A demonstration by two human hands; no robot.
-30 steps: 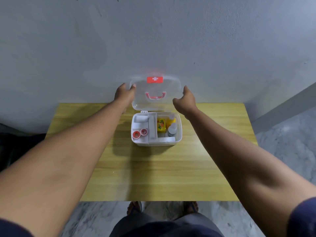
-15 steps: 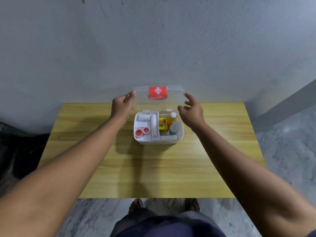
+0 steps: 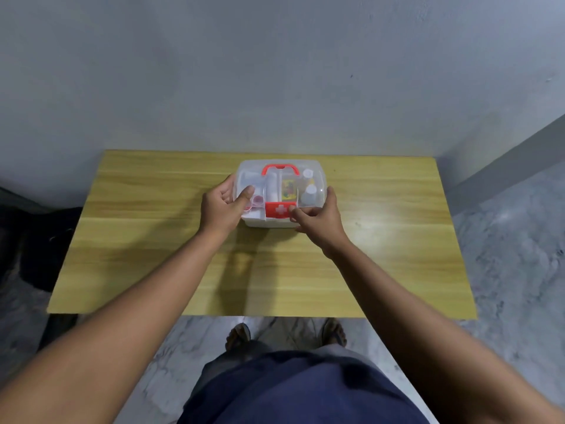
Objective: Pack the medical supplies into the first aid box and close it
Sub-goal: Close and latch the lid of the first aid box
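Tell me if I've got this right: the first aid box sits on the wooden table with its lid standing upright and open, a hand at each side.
Not quite. The head view shows the clear lid down over the first aid box, not upright and open. The rest holds: the box sits on the wooden table, left hand and right hand at its sides.

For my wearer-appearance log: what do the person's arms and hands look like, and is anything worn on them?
Left hand and right hand are bare: no gloves, watch or bracelets visible. No sleeve shows up to the frame's edge. Rings are too small to tell.
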